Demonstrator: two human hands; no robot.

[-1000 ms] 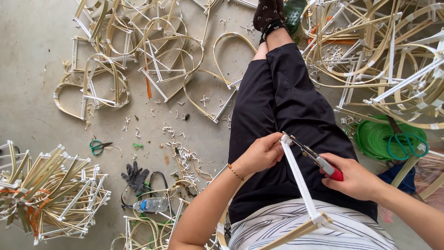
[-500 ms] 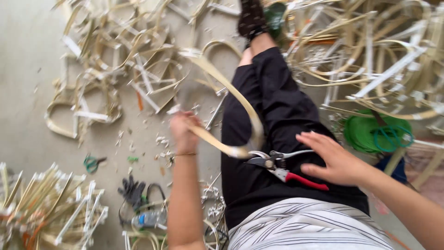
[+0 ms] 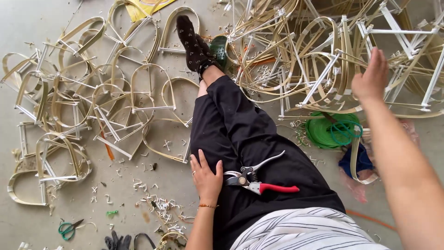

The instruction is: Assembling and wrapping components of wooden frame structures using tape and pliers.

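Resting flat on the black trouser leg (image 3: pixel 249 139), the left hand (image 3: pixel 206 175) lay with fingers spread and nothing in its grip, its thumb side just touching the pruning shears (image 3: pixel 257 178). Those shears were parked on the thigh, apparently kept within easy reach; their long axis ran nearly crosswise, red handle pointing to the person's right, blades toward the left hand. Out at upper right, the right hand (image 3: pixel 370 76) reached with fingers loosely apart, empty, over the tangled heap of bent cane frames (image 3: pixel 319 69), beside a green coil of cord (image 3: pixel 334 130).
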